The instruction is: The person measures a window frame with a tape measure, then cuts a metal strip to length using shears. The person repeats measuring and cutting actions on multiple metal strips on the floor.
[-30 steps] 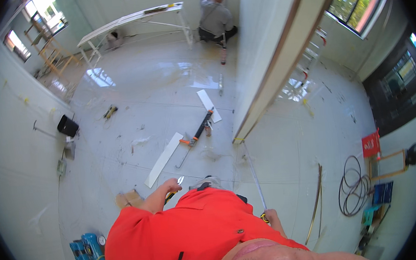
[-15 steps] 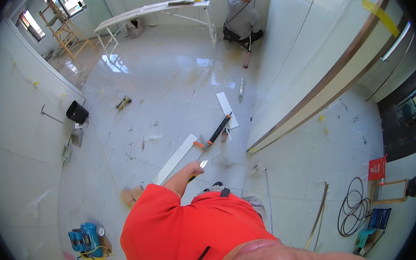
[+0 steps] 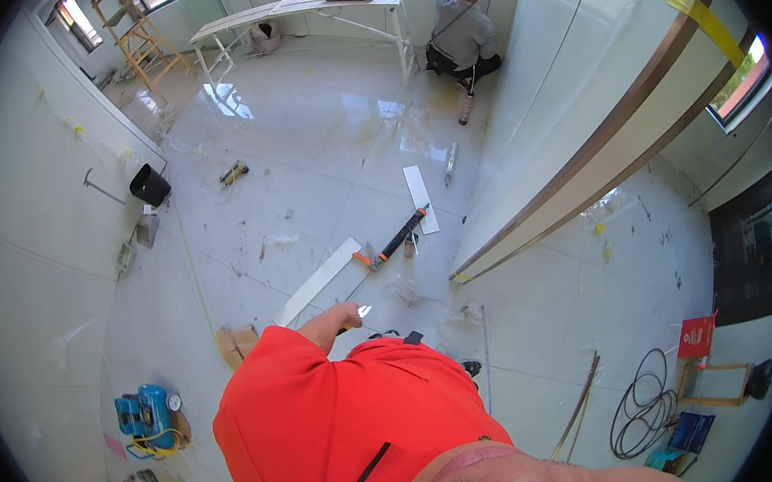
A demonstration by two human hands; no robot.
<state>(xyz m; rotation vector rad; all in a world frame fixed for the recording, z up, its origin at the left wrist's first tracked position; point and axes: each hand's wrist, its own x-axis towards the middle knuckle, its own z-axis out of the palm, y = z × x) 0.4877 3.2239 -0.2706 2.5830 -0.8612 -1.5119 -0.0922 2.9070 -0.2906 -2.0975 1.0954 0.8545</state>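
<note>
My left hand [image 3: 345, 316] is closed around a pair of pliers [image 3: 364, 311], its silver jaws sticking out past my fingers and its handles mostly hidden. My right hand is out of view; only bare skin at the lower edge shows on that side. Ahead of my left hand, a black caulking gun [image 3: 401, 236] with orange ends lies on the floor. One end of it rests by a white strip [image 3: 421, 200], and the other lies near a longer white strip [image 3: 318, 281].
A person [image 3: 464, 26] crouches by the far wall, beside a white trestle bench [image 3: 295, 7]. At the right stands a brown-edged panel [image 3: 596, 147]. A blue compressor [image 3: 153, 413] is at the left, a coiled hose [image 3: 640, 420] at the lower right, a black bin [image 3: 149, 184] by the left wall.
My view has shifted slightly, so the floor things sit a little differently. My left hand still grips the pliers and appears slightly further left and lower.
</note>
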